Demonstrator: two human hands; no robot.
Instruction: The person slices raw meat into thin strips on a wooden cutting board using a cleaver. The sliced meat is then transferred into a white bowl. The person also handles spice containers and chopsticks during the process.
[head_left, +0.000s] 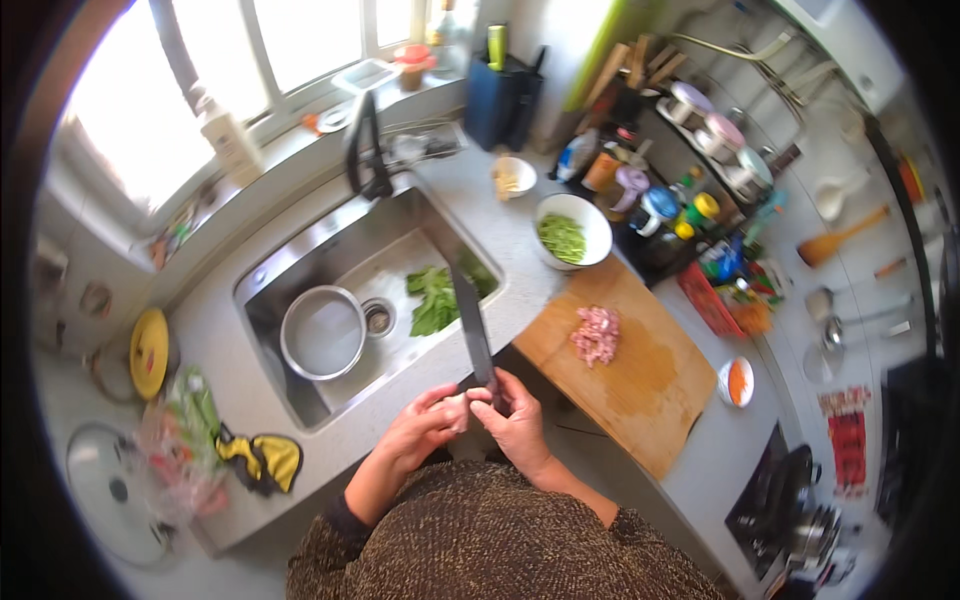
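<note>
My right hand (516, 426) grips a long dark-bladed kitchen knife (472, 322) by its handle end. The blade points away from me, over the near edge of the stainless steel sink (358, 401). Close beside it, my left hand (424, 427) has its fingers bent around a small pale piece (456, 412) of something I cannot identify. Inside the sink are green leaves (433, 300) and a round metal basin (322, 334). Chopped pink meat (596, 335) lies on the wooden cutting board (652, 420) to my right.
Behind the board stands a white bowl of cut greens (562, 238), with a smaller bowl (517, 176) farther back. A bowl of orange bits (739, 382) sits right of the board. A black faucet (365, 150) rises behind the sink. Plastic-bagged vegetables (184, 442) lie left.
</note>
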